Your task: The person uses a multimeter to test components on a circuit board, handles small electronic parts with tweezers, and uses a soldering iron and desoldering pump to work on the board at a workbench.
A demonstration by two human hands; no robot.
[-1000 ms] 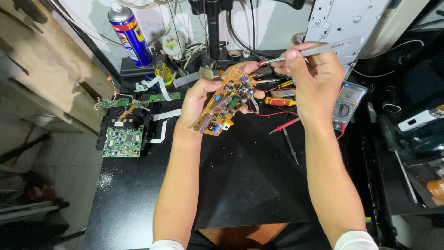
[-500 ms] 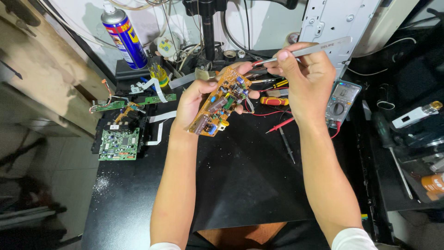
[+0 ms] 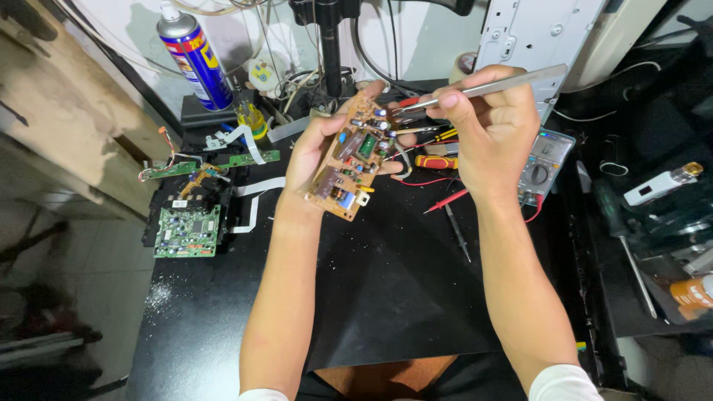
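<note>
My left hand [image 3: 316,152] grips the board [image 3: 355,156]; my right hand [image 3: 494,134] pinches tweezers [image 3: 483,89], tips touching its top.

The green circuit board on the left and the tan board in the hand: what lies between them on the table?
In the head view, a white flat ribbon cable lies on the black mat between the green circuit board and the tan board.

— What is recorded as changed over the last second?

— The circuit board [image 3: 355,158] is seen raised and carried leftward with the left hand [image 3: 316,152]. The tweezers [image 3: 483,87] in the right hand [image 3: 494,137] are now levelled, their tips brought down to the board's upper edge.

— And the surroundings?

— All is shown slightly lower and rightward; the view has been shifted.
</note>
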